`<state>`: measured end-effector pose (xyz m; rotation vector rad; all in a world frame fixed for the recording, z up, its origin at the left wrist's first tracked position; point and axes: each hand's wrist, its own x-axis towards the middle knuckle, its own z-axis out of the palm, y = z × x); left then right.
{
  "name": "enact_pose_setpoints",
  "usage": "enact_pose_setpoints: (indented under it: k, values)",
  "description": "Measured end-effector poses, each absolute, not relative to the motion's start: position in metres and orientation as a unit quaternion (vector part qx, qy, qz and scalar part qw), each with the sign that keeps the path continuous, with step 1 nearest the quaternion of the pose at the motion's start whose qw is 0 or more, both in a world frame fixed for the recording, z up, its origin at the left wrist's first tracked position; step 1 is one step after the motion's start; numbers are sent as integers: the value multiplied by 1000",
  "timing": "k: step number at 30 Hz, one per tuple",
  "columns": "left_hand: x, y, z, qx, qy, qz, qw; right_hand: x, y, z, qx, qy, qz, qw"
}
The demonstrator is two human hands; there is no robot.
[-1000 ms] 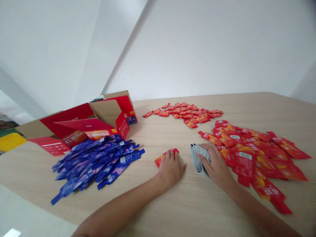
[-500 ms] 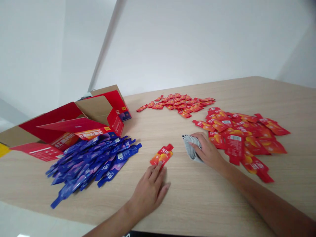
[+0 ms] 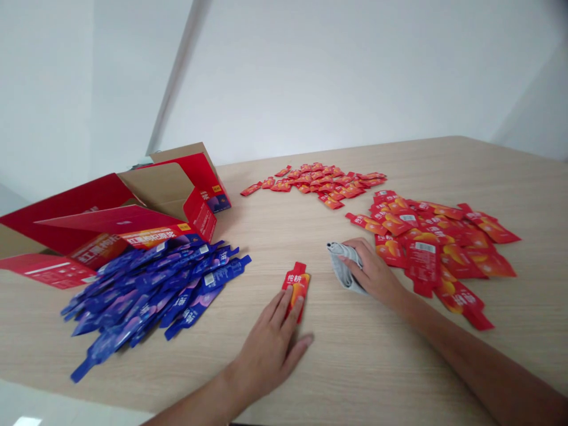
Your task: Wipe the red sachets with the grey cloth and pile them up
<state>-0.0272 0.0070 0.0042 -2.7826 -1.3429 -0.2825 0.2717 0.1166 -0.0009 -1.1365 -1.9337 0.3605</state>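
Note:
My left hand lies flat on the wooden table, fingers stretched out, with the fingertips resting on the lower end of a single red sachet. That sachet lies lengthwise, apart from the piles. My right hand is curled around a grey cloth, pressing it on the table just left of a pile of large red sachets.
A heap of blue sachets lies at the left, in front of an opened red cardboard box. A spread of small red sachets sits at the far middle. White walls stand behind the table.
My left hand drew back toward me, uncovering the single red sachet, which has turned to lie lengthwise under my fingertips. My right hand stays on the cloth. The view shifted slightly.

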Motion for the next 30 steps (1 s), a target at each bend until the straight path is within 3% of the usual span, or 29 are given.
enact_pose_setpoints:
  k: [4, 11, 17, 22, 30]
  values:
    - [-7, -18, 12, -910, -411, -50, 14, 269, 114, -5, -446, -779, 141, 417]
    - [-5, -38, 20, -925, -359, -31, 117, 263, 111, 9, -438, -809, 105, 378]
    - [-14, -39, 12, -935, -314, -68, 153, 222, 87, 39, -389, -876, 125, 258]
    - [-13, -35, 1, -934, -300, -130, 143, 190, 57, 20, -325, -925, 113, 162]
    - [-14, -34, 0, -935, -296, -135, 141, 223, 110, 17, -488, -850, 54, 192]
